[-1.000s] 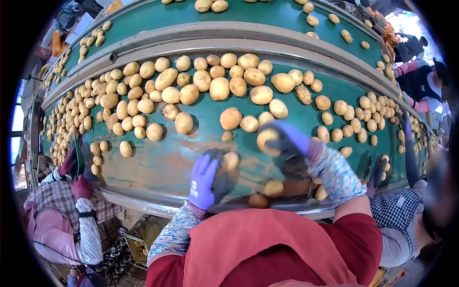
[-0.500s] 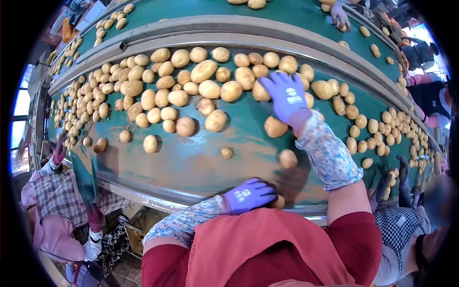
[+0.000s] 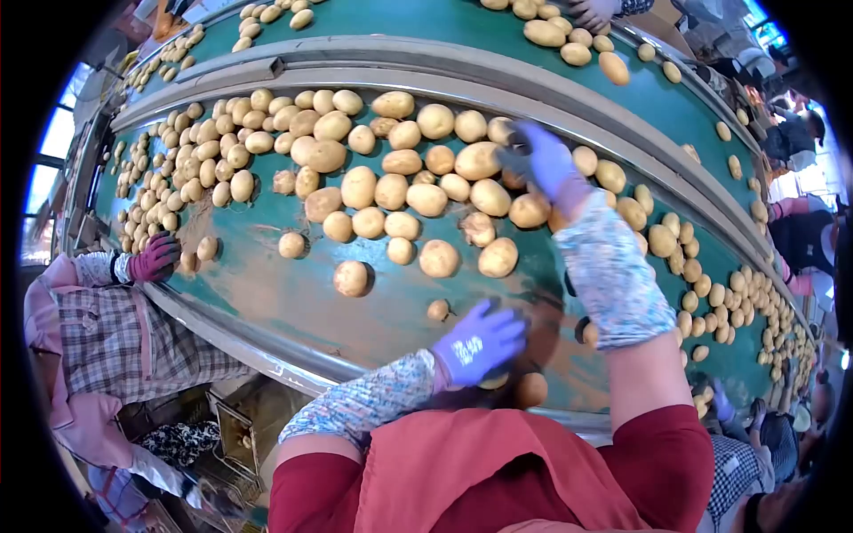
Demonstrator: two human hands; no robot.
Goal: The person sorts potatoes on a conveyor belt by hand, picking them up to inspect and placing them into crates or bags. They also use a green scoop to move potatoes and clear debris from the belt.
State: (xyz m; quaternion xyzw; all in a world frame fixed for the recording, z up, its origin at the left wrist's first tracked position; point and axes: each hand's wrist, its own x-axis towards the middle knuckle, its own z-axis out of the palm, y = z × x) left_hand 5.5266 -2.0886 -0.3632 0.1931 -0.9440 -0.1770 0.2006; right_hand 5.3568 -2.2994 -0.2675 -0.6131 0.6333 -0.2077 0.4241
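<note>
Your purple-gloved left hand spreads open; your right hand, at round tan potatoes, grips unclearly. Near left, a metal-framed crate holds some.

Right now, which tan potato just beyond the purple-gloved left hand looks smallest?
The tan potato with a dark nub, lying alone just past the left hand; the next ones out are plainly bigger.

Belt: green | gloves: purple | sleeves: mottled blue-white | apron: coral red
</note>
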